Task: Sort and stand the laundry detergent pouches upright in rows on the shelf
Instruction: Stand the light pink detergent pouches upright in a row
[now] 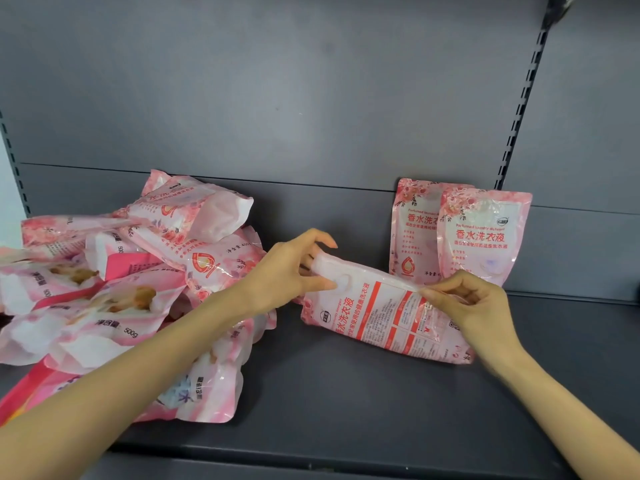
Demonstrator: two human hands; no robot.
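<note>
A pink detergent pouch (377,311) lies on its side in the middle of the dark shelf (329,393), its back label facing me. My left hand (287,268) grips its white bottom end between thumb and fingers. My right hand (464,303) pinches its upper edge near the top end. Two pink pouches stand upright against the back panel at the right, one (483,237) in front and one (410,230) partly behind it. A loose heap of pink pouches (131,278) lies tumbled on the shelf's left side.
The grey back panel (277,98) rises behind the shelf, with a slotted upright (519,112) at the right and another (14,168) at the left. Bare shelf surface shows between the heap and the standing pouches, and in front of the held pouch.
</note>
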